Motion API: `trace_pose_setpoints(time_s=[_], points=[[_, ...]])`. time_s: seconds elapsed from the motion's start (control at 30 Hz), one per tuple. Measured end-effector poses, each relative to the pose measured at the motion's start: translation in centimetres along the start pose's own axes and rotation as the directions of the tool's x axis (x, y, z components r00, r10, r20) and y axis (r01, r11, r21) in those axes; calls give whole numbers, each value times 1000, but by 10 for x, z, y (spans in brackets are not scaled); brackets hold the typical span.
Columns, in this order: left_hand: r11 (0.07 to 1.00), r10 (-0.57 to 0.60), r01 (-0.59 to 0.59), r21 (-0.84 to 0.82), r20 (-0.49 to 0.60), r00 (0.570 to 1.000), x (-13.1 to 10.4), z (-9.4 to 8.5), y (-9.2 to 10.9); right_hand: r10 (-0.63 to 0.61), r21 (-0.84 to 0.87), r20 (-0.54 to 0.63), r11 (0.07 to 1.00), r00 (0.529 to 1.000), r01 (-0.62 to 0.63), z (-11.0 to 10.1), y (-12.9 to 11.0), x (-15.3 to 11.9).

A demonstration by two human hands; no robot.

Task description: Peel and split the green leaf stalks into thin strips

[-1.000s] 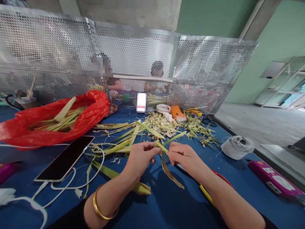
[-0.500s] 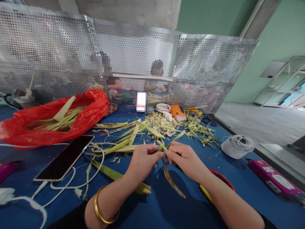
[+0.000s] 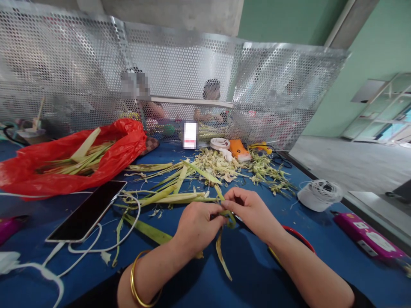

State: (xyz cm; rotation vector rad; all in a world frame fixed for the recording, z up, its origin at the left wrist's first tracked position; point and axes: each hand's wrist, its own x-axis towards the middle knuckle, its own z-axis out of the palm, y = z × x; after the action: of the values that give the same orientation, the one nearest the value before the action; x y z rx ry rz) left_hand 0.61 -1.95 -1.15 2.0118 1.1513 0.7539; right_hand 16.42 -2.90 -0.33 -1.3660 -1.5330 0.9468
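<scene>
Near the middle of the blue table, my left hand [image 3: 201, 224] pinches a green husk strip [image 3: 230, 219] between thumb and fingers. Touching the same strip from the right, my right hand [image 3: 248, 209] has its thumb and fingertips pressed together on it. The strip is bent into a small loop between the hands, and a brownish end [image 3: 222, 256] hangs below them. Just beyond my fingers lie long pale-green husks [image 3: 180, 197]. A wider green leaf [image 3: 147, 229] is partly hidden behind my left forearm.
A red bag [image 3: 128, 141] of husks and a phone [image 3: 88, 211] with white cables lie left. Husk scraps [image 3: 215, 164] are behind. Right are white twine [image 3: 319, 196], a purple pack [image 3: 366, 233] and red-handled tool [image 3: 298, 237]. People sit beyond the perforated screen [image 3: 189, 60].
My left hand has shifted slightly right and down, its back turned up more. The green strip is now bent into a loop, and its brown end hangs further left.
</scene>
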Motion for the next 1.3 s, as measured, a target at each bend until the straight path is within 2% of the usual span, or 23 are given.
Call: trace_pose_setpoints(time_s=[0.1,0.2,0.4,0.53,0.67,0.93,1.0,1.07,1.1,1.17,1.2,1.23,1.3], points=[[993,3,14,-117,136,991,0,0,1,93,215,-32,973,995,-84,0,0,1],[956,-43,112,-272,249,968,1,-1,2,126,366,-98,927,987,-83,-2,0,2],[882,4,133,-452,288,957,5,-6,1,155,460,-190,886,969,-52,-8,-2,6],[874,2,159,-460,331,944,5,-8,3,198,526,-224,849,954,-53,-10,-2,8],[886,-35,207,-415,386,922,4,-10,8,219,578,-201,814,955,-65,-8,-3,6],[953,-61,185,-240,447,892,-2,-8,8,140,561,-198,828,970,-5,6,4,5],[934,-59,206,-293,441,895,-2,-5,9,74,484,-229,874,971,47,4,5,6],[872,-89,272,-408,414,906,-1,-3,7,-39,325,-296,935,954,139,0,4,5],[820,-122,313,-480,389,913,1,-2,6,-129,206,-354,955,926,212,-3,3,4],[687,-218,367,-627,305,927,5,-1,2,-384,-89,-423,919,821,384,-7,-1,-2],[616,-269,369,-696,254,929,7,-1,-1,-529,-231,-390,849,754,476,-8,-3,-6],[556,-315,350,-754,198,928,9,-2,-4,-651,-336,-290,756,702,562,-8,-5,-11],[466,-370,293,-835,117,921,12,-4,-8,-768,-409,37,572,639,711,-3,-8,-19]])
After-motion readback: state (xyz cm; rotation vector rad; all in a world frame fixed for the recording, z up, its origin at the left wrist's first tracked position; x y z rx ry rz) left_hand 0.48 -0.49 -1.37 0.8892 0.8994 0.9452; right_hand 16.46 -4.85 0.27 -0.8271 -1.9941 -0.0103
